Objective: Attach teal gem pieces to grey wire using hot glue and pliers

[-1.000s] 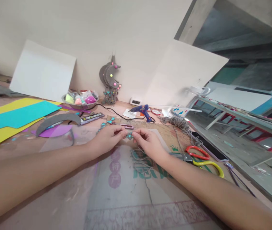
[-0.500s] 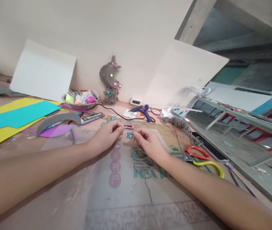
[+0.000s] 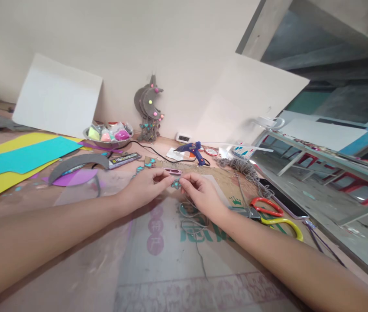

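Observation:
Between my hands is a small turquoise star (image 3: 175,184) with grey yarn along its edges. My right hand (image 3: 200,193) pinches it at its right side. My left hand (image 3: 148,186) has thumb and forefinger pressed together against the star's upper left edge; what lies between those fingertips is too small to make out. Loose grey yarn (image 3: 194,221) trails below my right hand onto the plastic-covered board. Just behind the fingertips lies a pink cutter (image 3: 173,172). Several small turquoise stars (image 3: 150,162) lie beyond my left hand.
A blue glue gun (image 3: 194,151) and a yarn skein (image 3: 247,173) sit behind. Scissors (image 3: 273,216) and a phone (image 3: 284,201) are at right. Coloured sheets (image 3: 31,156), a bowl (image 3: 109,142) and a cutter blade pack (image 3: 124,160) are at left; a moon ornament (image 3: 150,104) stands against the wall.
My left hand has moved right, its fingertips now meeting the star. The star has turned slightly and is partly covered; my right hand has stayed in place.

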`<state>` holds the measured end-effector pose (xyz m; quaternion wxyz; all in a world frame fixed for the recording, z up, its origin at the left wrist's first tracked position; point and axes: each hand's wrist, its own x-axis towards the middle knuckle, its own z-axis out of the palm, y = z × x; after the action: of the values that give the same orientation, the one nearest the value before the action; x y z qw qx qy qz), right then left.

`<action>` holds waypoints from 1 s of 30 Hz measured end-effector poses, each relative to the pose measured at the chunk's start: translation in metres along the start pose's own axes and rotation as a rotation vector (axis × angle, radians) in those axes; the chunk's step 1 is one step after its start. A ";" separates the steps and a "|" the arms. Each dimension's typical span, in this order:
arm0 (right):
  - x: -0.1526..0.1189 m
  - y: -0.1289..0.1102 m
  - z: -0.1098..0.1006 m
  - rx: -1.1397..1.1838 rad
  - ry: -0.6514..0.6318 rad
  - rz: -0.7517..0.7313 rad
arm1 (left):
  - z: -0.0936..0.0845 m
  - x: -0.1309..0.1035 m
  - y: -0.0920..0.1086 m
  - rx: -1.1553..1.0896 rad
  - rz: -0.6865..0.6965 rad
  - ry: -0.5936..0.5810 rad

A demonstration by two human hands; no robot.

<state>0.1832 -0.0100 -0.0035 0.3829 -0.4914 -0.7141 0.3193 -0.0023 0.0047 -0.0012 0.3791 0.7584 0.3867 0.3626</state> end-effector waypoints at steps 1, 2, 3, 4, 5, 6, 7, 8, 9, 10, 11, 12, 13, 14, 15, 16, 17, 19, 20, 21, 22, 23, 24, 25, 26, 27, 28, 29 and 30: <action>0.000 0.000 0.000 0.000 -0.001 -0.002 | 0.000 0.000 0.001 0.001 -0.005 -0.001; 0.000 0.000 0.000 -0.002 -0.002 -0.002 | 0.001 -0.001 0.002 0.003 -0.007 -0.001; 0.000 0.000 0.000 -0.004 -0.002 -0.002 | 0.001 -0.001 0.003 0.003 -0.008 -0.003; 0.000 0.000 0.000 -0.006 -0.001 0.000 | 0.001 -0.001 0.003 0.003 -0.006 -0.005; 0.000 0.000 0.001 -0.008 -0.001 0.003 | 0.001 -0.001 0.003 0.007 0.000 -0.005; 0.000 0.000 0.001 -0.009 -0.001 0.004 | 0.001 0.000 0.002 0.011 0.011 -0.001; 0.000 0.000 0.001 -0.009 -0.001 0.005 | 0.001 0.000 0.001 0.014 0.022 0.003; 0.000 -0.001 0.001 -0.008 -0.001 0.005 | 0.001 0.001 0.000 0.014 0.033 0.004; 0.000 -0.001 0.001 -0.007 -0.001 0.005 | 0.000 0.001 -0.001 0.015 0.043 0.004; 0.000 -0.001 0.001 -0.007 -0.001 0.005 | 0.000 0.001 -0.002 0.015 0.049 0.004; 0.000 -0.001 0.001 -0.003 -0.003 0.004 | 0.000 0.001 -0.002 0.017 0.053 0.003; 0.000 -0.001 0.001 0.004 -0.005 0.005 | 0.001 0.001 -0.002 0.018 0.055 0.005; 0.000 -0.001 0.000 0.014 -0.011 0.006 | 0.001 0.001 -0.002 0.018 0.054 0.008; 0.000 -0.001 0.001 0.030 -0.017 0.010 | 0.001 0.000 -0.002 0.014 0.049 0.013; 0.000 0.000 0.001 0.049 -0.022 0.013 | 0.001 0.000 -0.001 0.005 0.039 0.018; 0.000 0.000 0.001 0.067 -0.025 0.017 | 0.001 -0.001 0.000 -0.007 0.026 0.025; 0.000 0.000 0.001 0.080 -0.024 0.021 | 0.001 -0.002 0.000 -0.018 0.011 0.033; 0.001 0.000 0.002 0.085 -0.010 0.028 | 0.000 -0.003 0.002 -0.026 -0.009 0.052; 0.001 0.001 0.002 0.080 -0.001 0.030 | 0.000 -0.003 0.003 -0.021 -0.014 0.061; 0.001 0.001 0.002 0.074 0.004 0.032 | -0.001 -0.003 0.004 -0.011 -0.013 0.066; 0.001 0.000 0.002 0.069 0.004 0.031 | -0.001 -0.003 0.004 -0.001 -0.006 0.070; 0.001 0.000 0.002 0.063 -0.002 0.028 | -0.002 -0.002 0.005 0.009 0.004 0.069; 0.001 0.000 0.002 0.056 -0.013 0.023 | -0.002 -0.002 0.004 0.019 0.012 0.069; 0.001 0.000 0.002 0.047 -0.025 0.021 | -0.002 -0.001 0.003 0.029 0.021 0.067; 0.001 0.000 0.002 0.038 -0.035 0.019 | -0.002 -0.001 0.002 0.038 0.031 0.067; 0.001 0.000 0.001 0.030 -0.041 0.020 | -0.002 0.000 0.001 0.046 0.039 0.064; 0.001 0.000 0.001 0.025 -0.042 0.021 | -0.002 0.001 -0.001 0.052 0.046 0.064; 0.001 0.000 0.001 0.025 -0.039 0.022 | -0.002 0.001 -0.002 0.055 0.055 0.063; 0.001 0.000 0.001 0.027 -0.034 0.022 | -0.002 0.001 -0.003 0.052 0.064 0.061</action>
<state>0.1822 -0.0092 -0.0034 0.3737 -0.4887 -0.7106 0.3415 -0.0040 0.0078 -0.0028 0.3359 0.7686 0.3829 0.3872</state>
